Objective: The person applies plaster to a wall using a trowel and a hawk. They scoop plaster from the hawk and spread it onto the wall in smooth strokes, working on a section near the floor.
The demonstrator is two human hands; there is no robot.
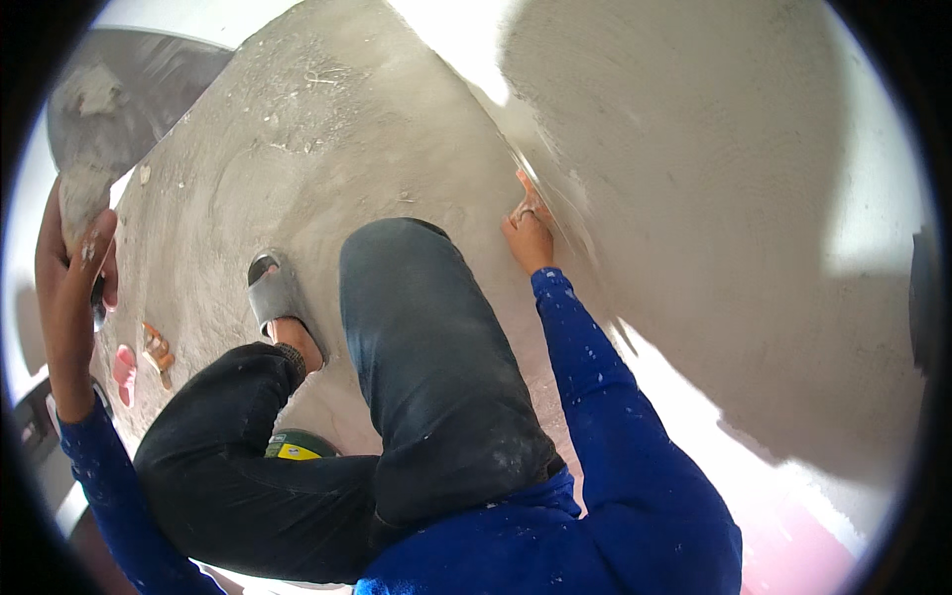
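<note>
On the left, my left hand (79, 273) is closed around a putty-caked tool (85, 203), with a dark handle partly showing below. Above it is a dark grey board (174, 79) with smears and a lump of putty; whether it joins the held tool I cannot tell. My right hand (530, 226) grips an orange-handled tool (524, 180) with a long thin metal edge, set where the plastered wall (684, 169) meets the grey, rough floor (297, 149). Putty marks dot both blue sleeves.
My bent knees fill the lower middle, one foot in a grey sandal (273, 291). A pink slipper (125, 375) and an orange tool-like object (157, 352) lie on the floor at left. A green container (297, 444) with a yellow label is partly hidden behind my legs.
</note>
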